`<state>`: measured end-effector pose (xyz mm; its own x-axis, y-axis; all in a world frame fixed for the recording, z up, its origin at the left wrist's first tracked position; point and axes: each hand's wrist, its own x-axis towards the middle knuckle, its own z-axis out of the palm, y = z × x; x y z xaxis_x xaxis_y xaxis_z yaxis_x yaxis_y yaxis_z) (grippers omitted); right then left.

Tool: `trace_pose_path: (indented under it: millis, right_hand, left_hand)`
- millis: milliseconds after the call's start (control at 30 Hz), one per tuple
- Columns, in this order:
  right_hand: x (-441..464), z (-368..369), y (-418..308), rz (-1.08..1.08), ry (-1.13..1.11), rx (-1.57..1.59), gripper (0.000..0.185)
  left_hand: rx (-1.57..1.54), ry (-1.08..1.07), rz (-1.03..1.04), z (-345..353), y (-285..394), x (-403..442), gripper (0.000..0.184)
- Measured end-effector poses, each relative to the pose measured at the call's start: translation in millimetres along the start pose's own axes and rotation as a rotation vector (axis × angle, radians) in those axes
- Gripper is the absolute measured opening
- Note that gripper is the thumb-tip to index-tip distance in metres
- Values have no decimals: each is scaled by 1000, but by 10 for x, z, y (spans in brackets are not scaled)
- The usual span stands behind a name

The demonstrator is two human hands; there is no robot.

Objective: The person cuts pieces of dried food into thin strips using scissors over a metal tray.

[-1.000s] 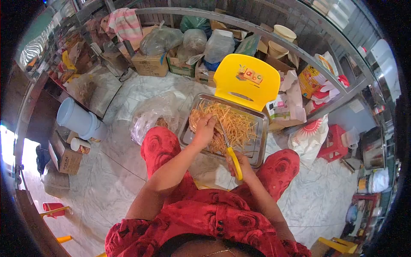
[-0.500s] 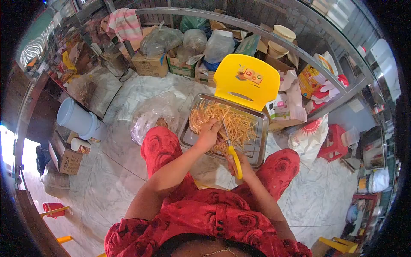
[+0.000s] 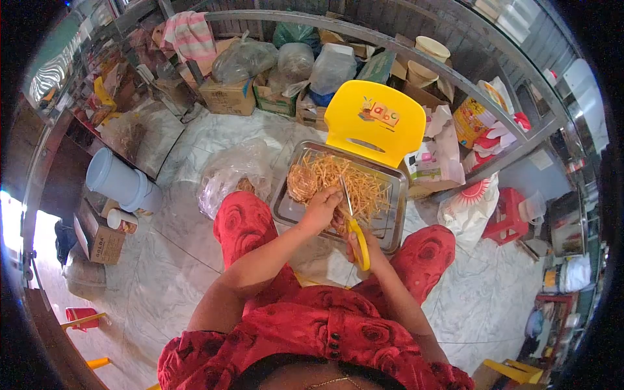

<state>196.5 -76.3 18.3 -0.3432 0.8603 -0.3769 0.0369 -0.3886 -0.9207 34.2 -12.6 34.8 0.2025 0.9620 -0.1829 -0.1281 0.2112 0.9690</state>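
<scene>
A metal tray (image 3: 281, 207) rests on a yellow chair (image 3: 374, 117), its back printed "abc". Thin yellow-orange strips (image 3: 364, 188) are spread over the tray, and a round orange-brown bundle (image 3: 301, 182) lies at its left side. My right hand (image 3: 361, 248) is closed around the yellow handles of the scissors (image 3: 357, 237), whose blades point up and away over the strips. Just left of the blades, my left hand (image 3: 323, 208) has its fingers pressed together on a piece of the orange-brown food, mostly hidden beneath them.
A clear plastic bag (image 3: 237, 175) lies left of the tray. Stacked pale blue buckets (image 3: 122, 182) stand at left, near a cardboard box (image 3: 101, 237). Filled bags and boxes (image 3: 227, 96) line the back. A white sack (image 3: 469, 211) and red stool (image 3: 506, 218) are at right.
My left hand has moved right and slightly down, uncovering the round bundle. My right hand and the scissors have shifted slightly, with the blades now more upright.
</scene>
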Motion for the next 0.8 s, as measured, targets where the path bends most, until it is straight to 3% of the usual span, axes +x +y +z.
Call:
trace_pose_path:
  millis: [267, 300, 333, 433, 600, 667, 800]
  right_hand:
    - [-49, 23, -155, 87, 64, -19, 41]
    - [-56, 22, -165, 88, 64, -17, 41]
    - [-65, 20, -176, 63, 33, 3, 40]
    - [-100, 31, -191, 9, -36, 15, 37]
    - [-108, 8, -133, -24, -161, -49, 34]
    - [-101, 24, -105, -92, -135, -151, 46]
    - [-116, 30, -133, -78, -148, -112, 46]
  left_hand:
    - [-105, -5, -50, -25, 61, 18, 19]
    - [-46, 39, 58, -49, 96, 37, 19]
    - [13, 84, 166, -76, 126, 60, 18]
    - [-147, 135, 71, -214, 180, 159, 17]
    - [-123, 176, 118, -303, 241, 198, 16]
    - [-104, 191, 127, -316, 245, 200, 17]
    - [-64, 189, 134, -320, 240, 208, 18]
